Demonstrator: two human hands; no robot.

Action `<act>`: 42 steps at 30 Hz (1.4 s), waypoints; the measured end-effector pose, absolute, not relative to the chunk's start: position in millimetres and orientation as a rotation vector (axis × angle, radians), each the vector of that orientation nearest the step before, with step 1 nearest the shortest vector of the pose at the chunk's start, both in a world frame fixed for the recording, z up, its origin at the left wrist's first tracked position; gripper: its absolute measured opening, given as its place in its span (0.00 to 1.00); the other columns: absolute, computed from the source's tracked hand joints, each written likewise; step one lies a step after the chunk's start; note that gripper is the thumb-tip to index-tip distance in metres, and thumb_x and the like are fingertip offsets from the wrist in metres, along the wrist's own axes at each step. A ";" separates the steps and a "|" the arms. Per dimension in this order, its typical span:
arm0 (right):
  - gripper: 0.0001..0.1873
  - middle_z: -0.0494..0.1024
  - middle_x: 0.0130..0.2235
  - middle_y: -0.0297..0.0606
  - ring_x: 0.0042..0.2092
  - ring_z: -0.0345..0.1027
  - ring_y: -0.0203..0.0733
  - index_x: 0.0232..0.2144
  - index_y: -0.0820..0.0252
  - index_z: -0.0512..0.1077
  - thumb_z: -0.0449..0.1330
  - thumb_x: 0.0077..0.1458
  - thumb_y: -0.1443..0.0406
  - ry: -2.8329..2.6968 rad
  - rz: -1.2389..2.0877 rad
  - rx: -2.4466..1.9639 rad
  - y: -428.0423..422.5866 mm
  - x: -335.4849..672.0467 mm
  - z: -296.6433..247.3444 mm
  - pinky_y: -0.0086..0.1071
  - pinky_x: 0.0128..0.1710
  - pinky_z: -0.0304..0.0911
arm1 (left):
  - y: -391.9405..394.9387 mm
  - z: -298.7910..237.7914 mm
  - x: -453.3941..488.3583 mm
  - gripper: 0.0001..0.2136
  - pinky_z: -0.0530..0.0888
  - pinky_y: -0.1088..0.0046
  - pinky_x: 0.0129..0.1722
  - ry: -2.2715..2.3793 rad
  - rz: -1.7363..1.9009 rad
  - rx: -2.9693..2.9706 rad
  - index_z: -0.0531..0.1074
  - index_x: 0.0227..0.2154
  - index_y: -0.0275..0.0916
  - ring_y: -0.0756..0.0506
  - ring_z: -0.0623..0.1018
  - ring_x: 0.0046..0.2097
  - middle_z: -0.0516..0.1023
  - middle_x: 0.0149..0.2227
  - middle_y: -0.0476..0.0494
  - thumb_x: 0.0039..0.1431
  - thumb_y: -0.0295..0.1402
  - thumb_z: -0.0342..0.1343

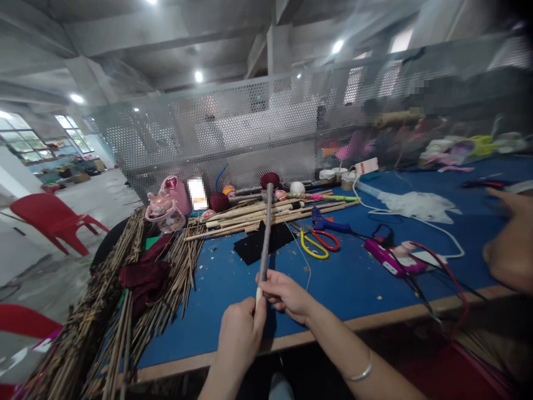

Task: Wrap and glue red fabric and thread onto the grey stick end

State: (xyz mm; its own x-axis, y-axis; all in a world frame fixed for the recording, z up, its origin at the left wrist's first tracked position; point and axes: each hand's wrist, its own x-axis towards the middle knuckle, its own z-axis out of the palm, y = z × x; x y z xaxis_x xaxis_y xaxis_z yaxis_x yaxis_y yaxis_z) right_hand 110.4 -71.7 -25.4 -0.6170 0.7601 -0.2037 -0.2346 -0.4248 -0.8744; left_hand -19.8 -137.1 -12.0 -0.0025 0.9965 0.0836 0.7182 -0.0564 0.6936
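Both my hands are closed around a long thin stick (267,233), which slants up and away from me over the table. Most of its length is covered in grey, while a short pale stretch shows near my hands. My left hand (242,329) grips the pale lower end with the thumb along it. Just above, the fingers of my right hand (287,294) pinch the stick where the grey begins. Beyond it lie a black cloth piece (250,248), scissors (315,245) with yellow and red handles, and a blue glue gun (328,223).
Bundled twigs (179,289) and a maroon cloth (145,278) cover the table's left end. Pale sticks (241,218) and yarn balls (219,201) lie at the back, before a perforated metal screen (250,133). A purple power strip (385,258) is right; another person's hand (514,241) reaches in.
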 end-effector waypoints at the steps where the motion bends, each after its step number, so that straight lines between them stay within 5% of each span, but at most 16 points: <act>1: 0.18 0.52 0.18 0.21 0.18 0.36 0.23 0.33 0.60 0.60 0.62 0.44 0.58 -1.108 2.113 -0.771 -72.4 111.8 -24.7 0.22 0.15 0.28 | -137.1 -12.8 -19.3 0.22 0.52 0.74 0.23 1.707 0.800 1.782 0.61 0.16 0.39 0.50 0.65 0.20 0.66 0.15 0.47 0.60 0.44 0.38; 5: 0.18 0.52 0.18 0.21 0.18 0.35 0.23 0.33 0.61 0.61 0.62 0.44 0.58 -1.047 2.156 -0.743 -74.1 112.3 -26.6 0.22 0.15 0.29 | -139.2 -14.4 -17.3 0.25 0.55 0.76 0.23 1.604 0.777 1.656 0.62 0.16 0.38 0.50 0.66 0.20 0.66 0.15 0.48 0.61 0.45 0.32; 11: 0.17 0.54 0.17 0.21 0.16 0.36 0.23 0.31 0.60 0.60 0.61 0.45 0.56 -1.162 2.072 -0.827 -73.2 104.1 -31.8 0.22 0.13 0.29 | -142.3 -13.0 -21.7 0.16 0.49 0.74 0.23 1.963 0.734 1.874 0.62 0.19 0.39 0.51 0.61 0.20 0.65 0.17 0.50 0.57 0.43 0.45; 20: 0.17 0.52 0.17 0.20 0.17 0.34 0.23 0.32 0.62 0.61 0.63 0.45 0.59 -1.142 2.155 -0.707 -74.6 110.6 -27.8 0.22 0.14 0.28 | -142.5 -21.1 -19.1 0.23 0.55 0.77 0.22 1.615 0.844 1.621 0.60 0.15 0.37 0.53 0.62 0.19 0.62 0.14 0.51 0.61 0.43 0.35; 26: 0.17 0.58 0.19 0.23 0.17 0.38 0.23 0.30 0.62 0.61 0.63 0.44 0.58 -1.185 2.085 -0.743 -75.2 105.2 -31.7 0.22 0.13 0.31 | -146.0 -12.1 -19.2 0.17 0.51 0.75 0.22 1.917 0.832 1.790 0.61 0.18 0.38 0.52 0.60 0.20 0.64 0.16 0.51 0.57 0.43 0.45; 34: 0.17 0.50 0.16 0.20 0.17 0.34 0.23 0.31 0.62 0.62 0.62 0.45 0.58 -1.159 2.162 -0.692 -74.6 110.4 -29.6 0.22 0.14 0.29 | -144.9 -19.6 -13.4 0.25 0.54 0.77 0.15 1.397 0.819 1.187 0.62 0.19 0.38 0.52 0.58 0.13 0.60 0.11 0.53 0.58 0.50 0.31; 38: 0.17 0.54 0.17 0.21 0.17 0.37 0.23 0.29 0.62 0.61 0.63 0.44 0.58 -1.163 2.101 -0.734 -73.7 107.4 -31.8 0.23 0.14 0.30 | -147.4 -15.0 -16.2 0.19 0.53 0.76 0.21 1.727 0.910 1.568 0.59 0.17 0.38 0.52 0.60 0.20 0.61 0.15 0.52 0.56 0.46 0.43; 42: 0.17 0.53 0.17 0.21 0.17 0.36 0.23 0.29 0.62 0.62 0.64 0.43 0.59 -1.152 2.091 -0.751 -73.8 105.8 -30.8 0.22 0.14 0.30 | -146.5 -15.3 -18.8 0.20 0.51 0.74 0.22 1.846 0.876 1.717 0.58 0.15 0.38 0.52 0.59 0.20 0.60 0.15 0.51 0.58 0.44 0.41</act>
